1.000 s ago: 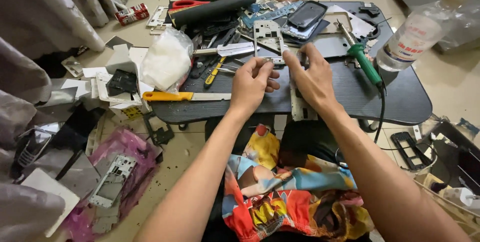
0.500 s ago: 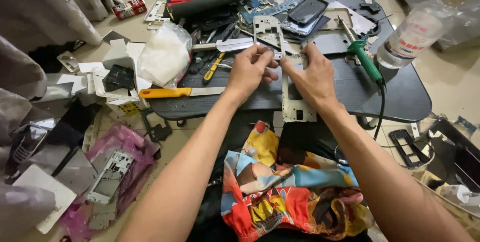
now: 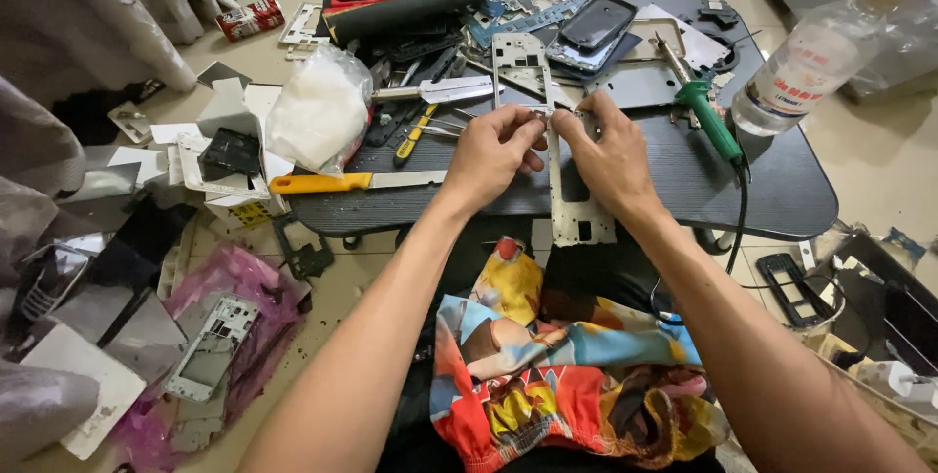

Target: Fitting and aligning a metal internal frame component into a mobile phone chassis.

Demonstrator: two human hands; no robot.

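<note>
Hands (image 3: pixel 552 146) on metal phone frame (image 3: pixel 572 209)

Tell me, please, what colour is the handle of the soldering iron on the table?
The soldering iron has a green handle, seen in the head view, right of the right hand.

Both hands moved closer together, left hand (image 3: pixel 493 152) and right hand (image 3: pixel 608 152) pinched the top of the phone frame (image 3: pixel 576 201), fingertips nearly met.

Probably home phone-repair spot, soldering iron (image 3: pixel 705 113), phone frames (image 3: pixel 521 67), curtains (image 3: pixel 127 14)
</note>
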